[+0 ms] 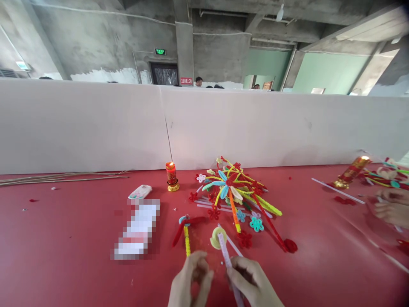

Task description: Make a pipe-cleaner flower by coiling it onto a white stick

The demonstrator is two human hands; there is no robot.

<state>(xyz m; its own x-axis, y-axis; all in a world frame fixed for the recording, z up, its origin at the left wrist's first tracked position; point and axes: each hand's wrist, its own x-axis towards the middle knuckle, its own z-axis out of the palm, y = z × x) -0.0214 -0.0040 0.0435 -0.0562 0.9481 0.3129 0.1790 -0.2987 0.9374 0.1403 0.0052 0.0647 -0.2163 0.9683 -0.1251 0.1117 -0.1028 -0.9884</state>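
My right hand [249, 279] is closed around a lilac pipe-cleaner stem [225, 251]. A pale yellow coiled flower head [217, 238] sits at the stem's upper end. To its left is my left hand [192, 277], with fingers curled and the thumb apart from them; nothing shows between them. Just beyond its fingertips lies a yellow pipe-cleaner stem [187, 241] with red petals [179, 232] and a blue tip; whether the fingers touch it I cannot tell. Farther back is a heap of colourful pipe-cleaner flowers [231, 181].
A lit red candle [171, 174] on a gold base stands by the white partition [96, 128]. A small white packet [140, 191] and a pixelated patch [137, 230] lie left. Thin sticks [64, 177] lie far left. Right are a tilted candle [353, 170] and another person's hand [393, 207].
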